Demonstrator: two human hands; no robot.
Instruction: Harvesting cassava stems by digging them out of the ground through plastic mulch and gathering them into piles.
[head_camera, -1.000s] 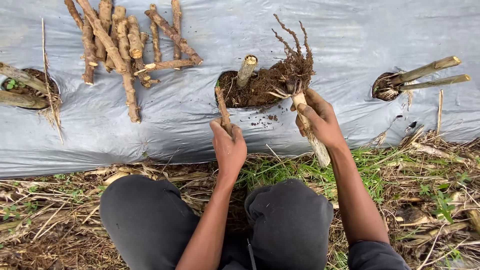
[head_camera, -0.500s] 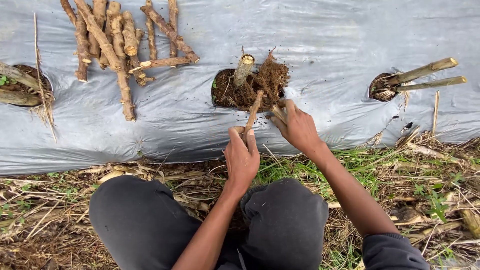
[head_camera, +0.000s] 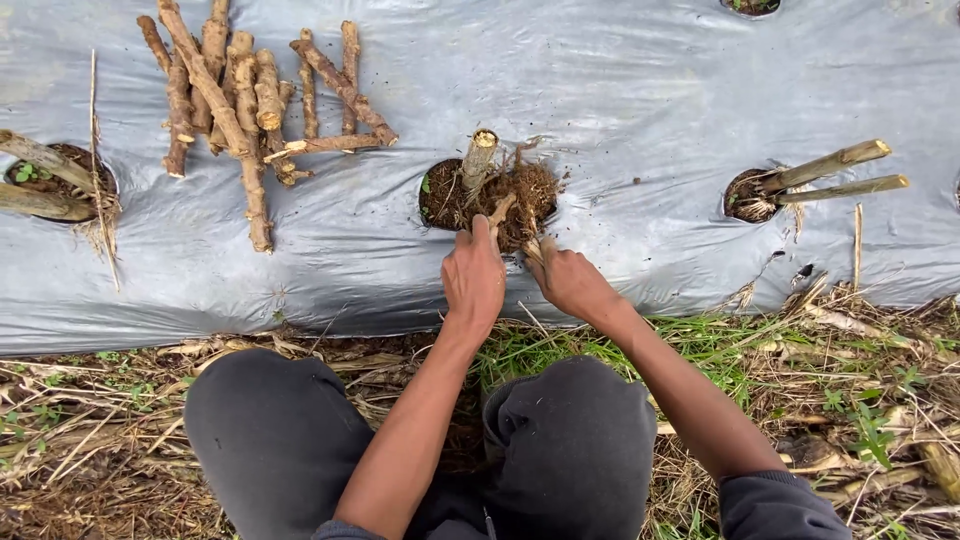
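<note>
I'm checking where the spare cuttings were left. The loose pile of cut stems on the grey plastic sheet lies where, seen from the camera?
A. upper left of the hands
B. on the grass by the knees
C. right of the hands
A: the pile of cut stems lies on the plastic sheet up and left of both hands.

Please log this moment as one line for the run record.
left hand: pressing a stick into soil hole | right hand: gripping a root piece | upright cutting in hole | stick pile on plastic sheet
</note>
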